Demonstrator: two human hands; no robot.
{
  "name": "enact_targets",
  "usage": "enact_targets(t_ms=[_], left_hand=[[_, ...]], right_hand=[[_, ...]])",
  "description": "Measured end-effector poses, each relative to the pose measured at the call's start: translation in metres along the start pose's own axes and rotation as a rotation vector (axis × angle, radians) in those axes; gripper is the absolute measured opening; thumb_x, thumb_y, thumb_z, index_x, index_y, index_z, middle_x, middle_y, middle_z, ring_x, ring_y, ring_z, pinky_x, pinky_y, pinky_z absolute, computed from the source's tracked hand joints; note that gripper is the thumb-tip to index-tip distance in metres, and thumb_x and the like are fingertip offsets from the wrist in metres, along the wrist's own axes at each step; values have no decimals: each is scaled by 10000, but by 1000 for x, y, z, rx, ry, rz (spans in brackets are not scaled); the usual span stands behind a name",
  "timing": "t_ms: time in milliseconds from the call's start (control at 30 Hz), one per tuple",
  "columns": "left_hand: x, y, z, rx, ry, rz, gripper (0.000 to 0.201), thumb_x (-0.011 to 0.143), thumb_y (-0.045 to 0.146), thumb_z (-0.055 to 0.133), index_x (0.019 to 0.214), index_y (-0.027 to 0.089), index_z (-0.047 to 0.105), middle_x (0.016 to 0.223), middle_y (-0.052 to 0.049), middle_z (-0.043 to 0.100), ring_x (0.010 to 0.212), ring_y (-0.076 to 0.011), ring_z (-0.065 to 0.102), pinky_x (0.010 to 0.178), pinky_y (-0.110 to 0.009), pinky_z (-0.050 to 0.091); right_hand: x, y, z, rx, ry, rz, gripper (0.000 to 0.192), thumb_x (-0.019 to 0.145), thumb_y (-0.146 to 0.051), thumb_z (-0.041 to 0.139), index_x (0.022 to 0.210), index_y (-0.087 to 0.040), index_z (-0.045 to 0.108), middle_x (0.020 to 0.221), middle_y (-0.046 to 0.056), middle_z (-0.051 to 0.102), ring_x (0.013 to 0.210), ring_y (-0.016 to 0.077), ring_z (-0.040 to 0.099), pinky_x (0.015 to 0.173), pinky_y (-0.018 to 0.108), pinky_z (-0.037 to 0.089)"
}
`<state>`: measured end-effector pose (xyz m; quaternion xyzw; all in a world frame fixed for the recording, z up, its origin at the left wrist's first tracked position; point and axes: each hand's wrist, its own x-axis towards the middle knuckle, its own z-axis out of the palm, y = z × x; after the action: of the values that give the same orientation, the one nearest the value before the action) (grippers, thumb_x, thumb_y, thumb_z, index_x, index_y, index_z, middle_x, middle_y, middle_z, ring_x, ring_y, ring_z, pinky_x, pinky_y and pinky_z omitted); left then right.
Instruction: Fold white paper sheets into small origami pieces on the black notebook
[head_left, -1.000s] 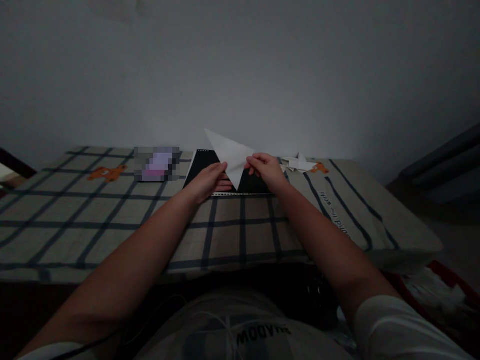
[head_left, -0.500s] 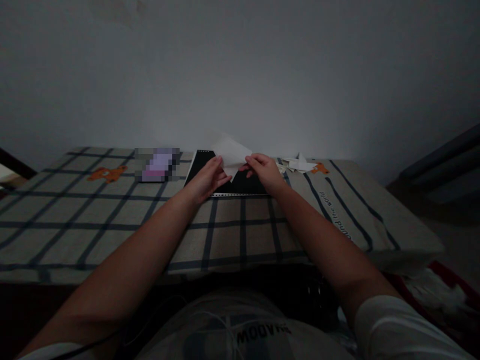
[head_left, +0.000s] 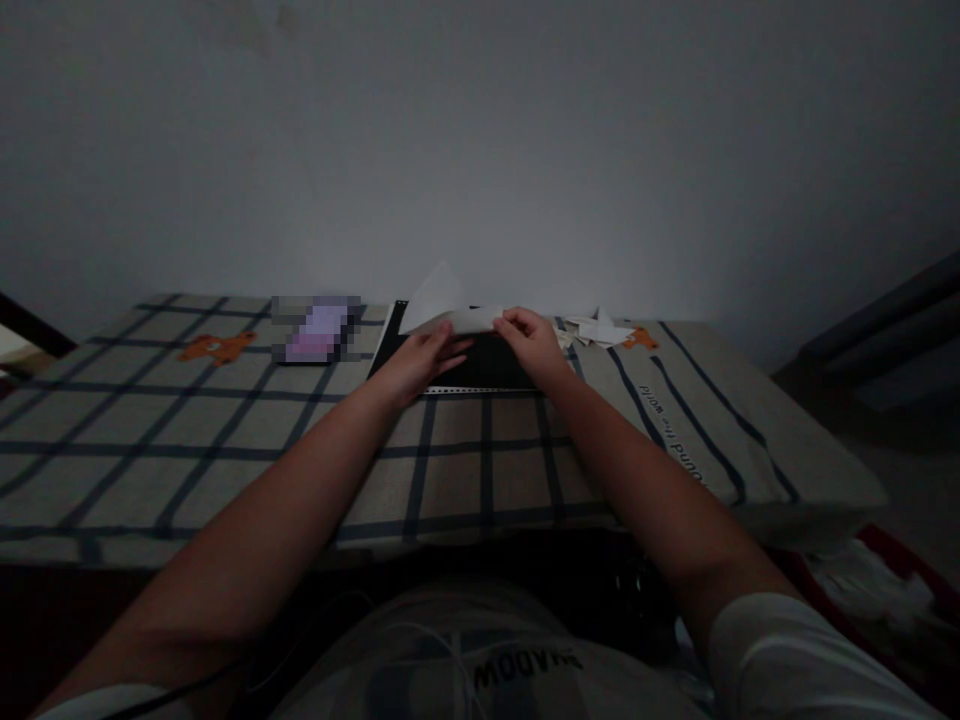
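A folded white paper (head_left: 448,308) is held low over a black sheet (head_left: 487,362) that lies on the checked cloth. My left hand (head_left: 417,360) holds the paper's near left part from below. My right hand (head_left: 531,342) pinches its right end. The paper lies nearly flat, with one flap tilted up at the back. Both forearms reach out from the bottom of the view.
The checked cloth (head_left: 225,440) with dark lines and orange bear prints covers a low surface against a plain wall. A blurred purple item (head_left: 316,328) lies left of the black sheet. Several folded white paper pieces (head_left: 597,328) lie to the right.
The paper was held up as a pointed triangle one second ago. Both hands have brought it down and turned it nearly flat over the black sheet.
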<state>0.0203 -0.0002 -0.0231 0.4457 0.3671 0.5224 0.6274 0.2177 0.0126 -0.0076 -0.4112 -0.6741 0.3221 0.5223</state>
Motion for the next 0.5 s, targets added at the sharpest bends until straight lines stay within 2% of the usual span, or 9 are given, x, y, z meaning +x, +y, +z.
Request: enact_targets(t_ms=[133,267,367,500], left_hand=[[4,-6,-4,-39,27,40,387,918,431,721,1206,186,640,1356,-151,668,1254,-282,643,1080,-446,518],[5,-4,-5,-81,94,68,346,909,347,741,1202,194,639,1309,-114,694,1246,-259,649,1106,-442,504],[4,1,-2,-100,148,78,278,906,285,738,1150,177,659,1238,-107,722,1192,-248,678,1088,-426,524],[4,5,0,-105,230,91,219,873,206,756,1069,151,678,1144,-113,747,1098,-243,712,1032,-401,567]], right_hand=[[-1,5,3,-47,-155,27,260,836,-401,631,680,-213,542,681,-27,504,697,143,479,682,276,384],[0,10,3,-48,-201,51,294,816,-416,642,643,-206,528,640,-39,469,667,135,435,635,270,341],[1,18,6,21,-250,76,282,820,-412,666,671,-190,577,664,-29,541,674,132,481,654,270,380],[1,28,13,150,-346,191,210,803,-353,721,716,-172,655,721,-7,636,697,128,574,699,271,461]])
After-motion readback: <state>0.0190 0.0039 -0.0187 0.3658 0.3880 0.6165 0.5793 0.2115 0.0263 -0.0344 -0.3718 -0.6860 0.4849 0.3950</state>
